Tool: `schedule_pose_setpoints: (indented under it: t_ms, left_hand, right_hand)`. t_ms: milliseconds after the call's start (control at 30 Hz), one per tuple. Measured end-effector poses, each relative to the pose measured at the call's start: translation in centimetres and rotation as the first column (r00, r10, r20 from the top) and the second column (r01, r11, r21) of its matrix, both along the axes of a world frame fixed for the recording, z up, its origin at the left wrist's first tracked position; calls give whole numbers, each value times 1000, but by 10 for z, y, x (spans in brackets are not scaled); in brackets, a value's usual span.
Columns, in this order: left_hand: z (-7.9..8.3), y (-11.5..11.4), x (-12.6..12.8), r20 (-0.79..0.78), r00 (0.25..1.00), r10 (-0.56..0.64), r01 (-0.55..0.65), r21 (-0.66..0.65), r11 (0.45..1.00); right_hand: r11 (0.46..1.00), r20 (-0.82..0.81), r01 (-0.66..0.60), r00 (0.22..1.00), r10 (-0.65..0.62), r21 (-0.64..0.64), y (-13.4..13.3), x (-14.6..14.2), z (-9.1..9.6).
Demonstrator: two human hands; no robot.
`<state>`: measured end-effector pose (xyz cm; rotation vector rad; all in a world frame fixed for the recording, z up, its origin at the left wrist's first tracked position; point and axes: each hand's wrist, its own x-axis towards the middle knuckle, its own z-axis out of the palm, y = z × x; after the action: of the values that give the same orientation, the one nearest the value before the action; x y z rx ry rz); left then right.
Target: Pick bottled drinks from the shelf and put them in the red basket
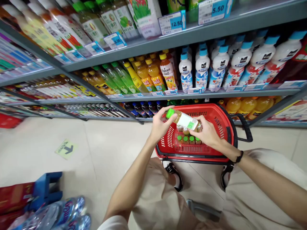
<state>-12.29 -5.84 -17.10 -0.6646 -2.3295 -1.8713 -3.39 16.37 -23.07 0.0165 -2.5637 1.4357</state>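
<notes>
A juice bottle [185,120] with a green cap and a pale label lies tilted between my two hands, above the red shopping basket [165,145]. My left hand [161,124] grips it at the cap and neck. Around its base, my right hand [206,130] closes its fingers. Below, inside the basket, several small green-capped bottles [192,140] stand in a row. More bottles behind them are partly hidden by the held one. The basket's black handle [244,129] sticks out to the right.
Ahead run grey store shelves [153,49] with rows of drinks, among them white blue-capped bottles [217,68] and orange juice bottles [153,75]. On the floor at lower left are a blue plastic stand [46,188] and packed water bottles [64,212]. A floor arrow sticker [66,149] lies left.
</notes>
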Motion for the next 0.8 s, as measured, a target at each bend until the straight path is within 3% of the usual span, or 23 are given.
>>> schedule_pose_setpoints:
  t_ms: [67,133,233,300,333,467,533,633,800]
  left_hand:
    - [-4,-4,-3,-56,998,-25,16,-148,989]
    - [-12,-5,-7,-12,1000,-18,13,-376,926]
    - [-37,2,-14,116,990,77,27,-705,709]
    - [-58,11,-21,158,980,120,60,-813,579]
    - [-69,15,-25,171,976,135,75,-847,526]
    - [-109,25,-46,262,927,267,183,-940,286]
    - [-126,25,-56,300,890,344,241,-949,205]
    - [-147,20,-63,321,850,417,284,-947,148]
    - [-177,20,-53,316,828,464,292,-948,124]
  right_hand:
    - [983,17,-38,999,35,180,7,-6,1]
    - [924,76,-103,994,80,369,9,-12,2]
    - [750,215,-245,966,140,615,6,-15,5]
    - [653,326,-344,933,154,675,4,-16,7]
    - [630,372,-378,916,148,679,4,-16,8]
    - [607,522,-488,842,137,627,10,-21,6]
    - [601,594,-543,793,137,586,14,-24,1]
    - [614,671,-585,732,117,530,17,-27,-5]
    - [663,708,-572,701,89,483,23,-30,-6]
